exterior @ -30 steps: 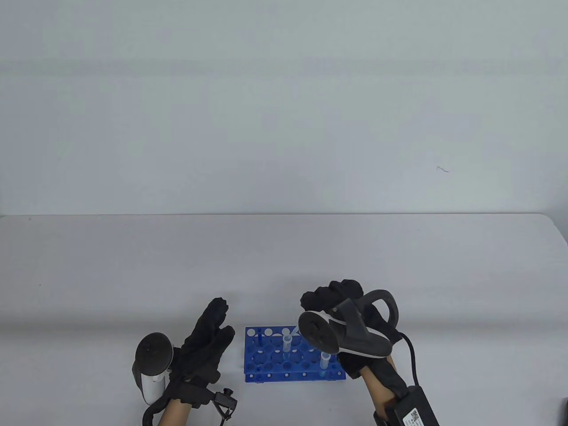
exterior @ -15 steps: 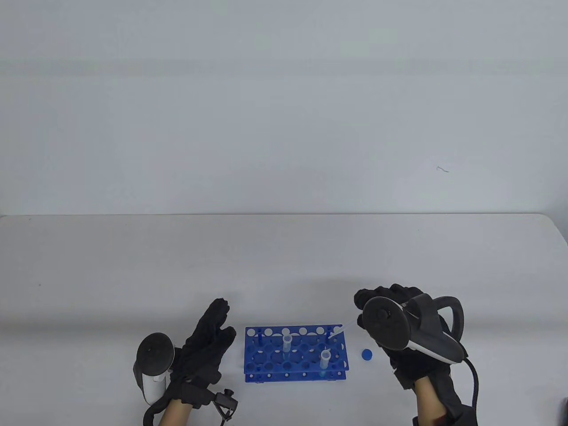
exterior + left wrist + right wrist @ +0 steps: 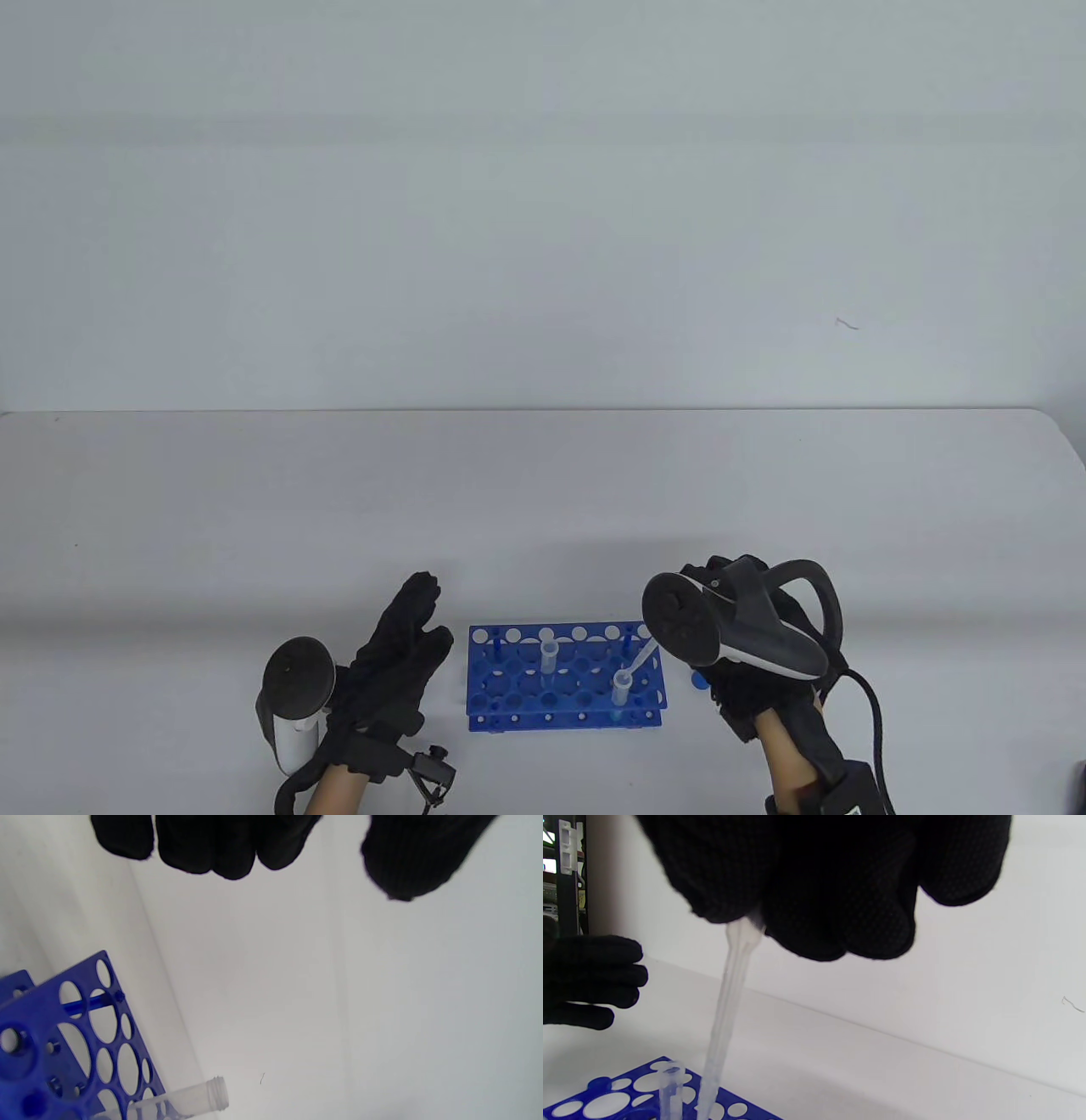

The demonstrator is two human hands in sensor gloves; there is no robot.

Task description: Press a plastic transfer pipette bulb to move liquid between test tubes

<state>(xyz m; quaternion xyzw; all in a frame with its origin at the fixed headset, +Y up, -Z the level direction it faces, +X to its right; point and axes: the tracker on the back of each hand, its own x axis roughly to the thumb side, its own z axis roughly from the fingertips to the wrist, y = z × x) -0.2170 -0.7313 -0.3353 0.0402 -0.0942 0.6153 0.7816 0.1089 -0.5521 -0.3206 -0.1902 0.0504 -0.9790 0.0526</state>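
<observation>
Right hand (image 3: 755,671) pinches the pipette (image 3: 729,993) by its bulb, tip at the mouth of the right tube (image 3: 622,689) in the rack (image 3: 509,709); left hand (image 3: 394,658) rests spread, holding nothing; advisable: centre tip in the mouth, then work the bulb slowly.

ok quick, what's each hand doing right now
left hand: open, holding nothing, beside the blue rack.
right hand: closed, holding the pipette, tip at the right-hand tube.
</observation>
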